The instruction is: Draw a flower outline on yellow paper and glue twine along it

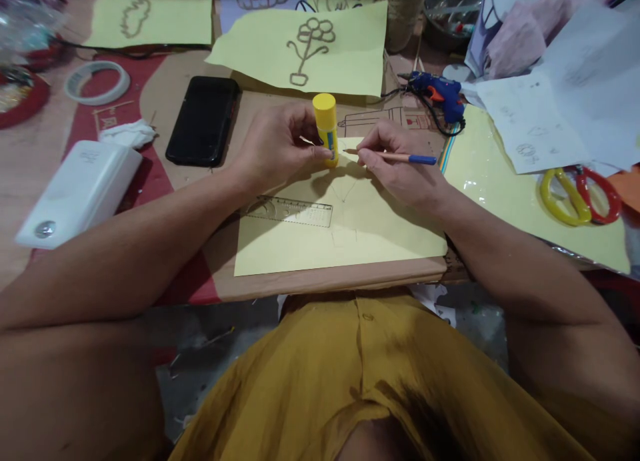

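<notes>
My left hand (283, 144) grips a yellow glue stick (327, 124), which stands upright on a sheet of yellow paper (295, 247). Close to its right, my right hand (400, 157) holds a pencil (400, 157) with a blue end. The pencil's tip points left toward the base of the glue stick; whether it touches the paper I cannot tell. Faint pencil lines show on the sheet below the hands. A clear ruler (290, 211) lies on the paper's left part, below my left hand.
A black phone (203, 121), white power bank (80, 194) and tape roll (97, 83) lie on the left. Behind the hands is a paper with a flower outline (345, 54). A blue glue gun (437, 94), scissors (565, 201) and loose papers (530, 121) are on the right.
</notes>
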`<control>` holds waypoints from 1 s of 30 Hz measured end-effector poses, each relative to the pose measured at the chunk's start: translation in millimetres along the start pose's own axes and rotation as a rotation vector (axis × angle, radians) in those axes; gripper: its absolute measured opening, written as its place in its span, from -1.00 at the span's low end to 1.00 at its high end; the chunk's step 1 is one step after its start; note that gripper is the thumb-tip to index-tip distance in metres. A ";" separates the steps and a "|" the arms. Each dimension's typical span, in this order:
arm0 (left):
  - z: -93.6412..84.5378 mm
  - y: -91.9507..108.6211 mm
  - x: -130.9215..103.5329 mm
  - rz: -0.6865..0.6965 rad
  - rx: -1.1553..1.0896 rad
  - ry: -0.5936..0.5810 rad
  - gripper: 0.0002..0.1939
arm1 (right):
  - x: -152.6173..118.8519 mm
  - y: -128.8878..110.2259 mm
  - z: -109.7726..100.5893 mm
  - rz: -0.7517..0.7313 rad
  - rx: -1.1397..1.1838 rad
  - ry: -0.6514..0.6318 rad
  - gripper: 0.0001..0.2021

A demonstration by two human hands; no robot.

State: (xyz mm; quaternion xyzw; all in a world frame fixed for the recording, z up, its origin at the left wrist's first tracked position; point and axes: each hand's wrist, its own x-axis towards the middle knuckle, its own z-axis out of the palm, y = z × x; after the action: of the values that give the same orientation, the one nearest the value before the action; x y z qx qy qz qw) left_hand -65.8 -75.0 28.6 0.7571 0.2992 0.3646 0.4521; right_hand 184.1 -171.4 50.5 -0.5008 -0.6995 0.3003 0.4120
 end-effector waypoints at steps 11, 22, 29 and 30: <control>-13.2 17.7 -1.5 -0.007 0.005 -0.014 -0.55 | -1.2 6.1 -1.0 0.008 -0.005 -0.002 -0.85; -3.6 8.5 1.1 -0.062 0.027 -0.023 -0.60 | -0.8 -4.1 -2.1 -0.053 0.014 0.005 -0.85; -10.1 17.6 0.9 -0.046 -0.024 -0.024 -0.49 | 0.2 -0.5 -1.0 -0.040 0.037 -0.002 -0.82; -13.3 19.4 1.7 -0.038 -0.048 -0.012 -0.47 | 0.3 -0.3 -0.8 -0.033 0.046 0.001 -0.81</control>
State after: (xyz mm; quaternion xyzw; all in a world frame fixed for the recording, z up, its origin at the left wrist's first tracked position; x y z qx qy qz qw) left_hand -73.4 -75.5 51.0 0.7423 0.3022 0.3585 0.4786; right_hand 184.6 -171.2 51.3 -0.4796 -0.7004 0.3092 0.4286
